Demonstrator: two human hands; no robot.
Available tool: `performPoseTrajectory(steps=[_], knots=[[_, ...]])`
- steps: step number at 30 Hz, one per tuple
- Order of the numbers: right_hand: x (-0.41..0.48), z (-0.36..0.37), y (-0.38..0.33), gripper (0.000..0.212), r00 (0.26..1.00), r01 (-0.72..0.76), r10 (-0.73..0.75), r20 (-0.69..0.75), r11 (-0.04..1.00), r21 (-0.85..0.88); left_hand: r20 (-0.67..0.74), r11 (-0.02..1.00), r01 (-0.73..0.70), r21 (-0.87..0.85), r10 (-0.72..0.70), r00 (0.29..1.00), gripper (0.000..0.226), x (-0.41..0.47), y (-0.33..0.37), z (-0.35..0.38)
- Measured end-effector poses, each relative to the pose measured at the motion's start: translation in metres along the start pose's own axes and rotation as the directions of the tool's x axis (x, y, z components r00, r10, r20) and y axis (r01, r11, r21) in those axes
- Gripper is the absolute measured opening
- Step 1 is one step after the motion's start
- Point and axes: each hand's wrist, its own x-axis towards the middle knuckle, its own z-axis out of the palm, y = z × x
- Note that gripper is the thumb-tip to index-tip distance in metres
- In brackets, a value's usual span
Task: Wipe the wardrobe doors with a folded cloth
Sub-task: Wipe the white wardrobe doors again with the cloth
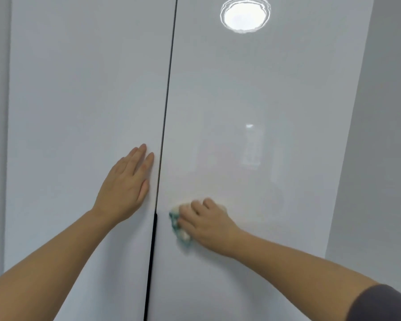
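White with a teal edge, the cloth (179, 228) sits bunched under the right hand (208, 224), pressed against the right wardrobe door (264, 100). It is low on the door and just right of the seam. The right hand's fingers are bent over the cloth and hold it to the glossy surface. Only the cloth's left side pokes out past the fingertips, and that part is blurred, so its folds cannot be made out.

The left hand (125, 184) lies flat on the left wardrobe door (79, 89), fingers straight and close together and the thumb tucked alongside. It grips nothing. Its fingertips point up and to the right, and they stop just short of the seam. It sits a little higher than the right hand, on the other side of the seam. Both forearms reach up from the bottom of the view, and a dark grey sleeve (384, 304) covers the right upper arm at the lower right corner.

Between the doors runs a thin dark gap (169, 77). Below the left wrist it widens into a black strip (151, 262) that continues to the bottom edge. Both doors are shut and shiny. A round ceiling light is reflected (245, 15) near the top of the right door, with fainter pale reflections lower down. A matt grey wall (380, 135) stands beside the right door.
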Motion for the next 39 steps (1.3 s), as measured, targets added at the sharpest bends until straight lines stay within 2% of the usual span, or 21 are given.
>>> performPoseTrajectory(steps=[2,3,5,7,8,12,17,20,23,28,31,33,34,36,38,39], knots=[[-0.005,-0.004,0.001,0.01,0.992,0.107,-0.108,0.065,0.994,0.015,0.061,1.0,-0.023,0.018,0.022,0.998,0.058,-0.01,-0.004,-0.003],[0.006,-0.007,0.012,0.009,0.994,0.088,-0.088,0.058,0.996,0.005,0.081,0.999,-0.034,0.028,0.032,0.996,0.058,-0.012,-0.007,-0.005],[0.044,-0.016,0.045,0.018,0.994,-0.102,0.101,-0.047,0.995,-0.021,0.111,0.999,-0.027,0.044,0.022,0.994,0.059,-0.013,-0.014,-0.009],[0.096,-0.028,0.078,0.03,0.936,-0.318,0.312,-0.165,0.948,-0.013,0.11,0.998,0.019,0.052,-0.024,0.994,0.059,-0.012,-0.024,-0.015],[0.121,-0.033,0.089,0.034,0.911,-0.371,0.36,-0.2,0.929,-0.019,0.105,0.997,0.045,0.055,-0.05,0.993,0.058,-0.011,-0.029,-0.017],[0.199,-0.033,0.106,0.041,0.908,-0.395,0.375,-0.186,0.915,-0.083,0.094,0.987,0.148,0.069,-0.154,0.984,0.064,-0.011,-0.066,-0.031],[0.236,-0.01,0.093,0.041,0.811,-0.562,0.547,-0.208,0.827,-0.02,0.173,0.984,0.131,0.117,-0.15,0.973,0.064,-0.027,-0.126,-0.038],[0.233,0.009,0.054,0.048,0.83,-0.528,0.516,-0.212,0.849,-0.002,0.196,0.991,0.1,0.09,-0.116,0.974,0.068,-0.039,-0.151,-0.031],[0.208,0.035,-0.005,0.034,0.905,-0.391,0.386,-0.177,0.92,0.003,0.197,0.996,0.084,0.036,-0.089,0.976,0.07,-0.045,-0.158,-0.02],[0.139,0.065,-0.12,0.033,0.982,-0.188,0.188,0.008,0.978,0.091,0.191,0.996,0.057,-0.065,-0.044,0.981,0.068,-0.066,-0.153,-0.006],[0.1,0.071,-0.179,0.035,0.986,-0.08,0.056,0.159,0.985,0.152,0.227,0.992,0.047,-0.118,-0.019,0.974,0.068,-0.094,-0.15,-0.001],[0.082,0.067,-0.211,0.037,0.955,-0.041,-0.026,0.294,0.975,0.221,0.269,0.987,0.068,-0.144,-0.027,0.963,0.067,-0.114,-0.147,-0.002],[0.079,0.062,-0.221,0.038,0.932,-0.086,-0.014,0.361,0.961,0.261,0.284,0.983,0.087,-0.161,-0.039,0.958,0.066,-0.123,-0.146,-0.004],[0.09,0.047,-0.234,0.046,0.868,-0.293,0.102,0.486,0.895,0.336,0.305,0.968,0.145,-0.204,-0.078,0.949,0.061,-0.14,-0.147,-0.013],[0.107,0.031,-0.236,0.052,0.786,-0.528,0.237,0.571,0.737,0.421,0.364,0.924,0.271,-0.268,-0.164,0.917,0.053,-0.155,-0.148,-0.027],[0.114,0.024,-0.232,0.052,0.728,-0.647,0.303,0.615,0.599,0.471,0.404,0.884,0.355,-0.305,-0.218,0.888,0.047,-0.16,-0.147,-0.034]])
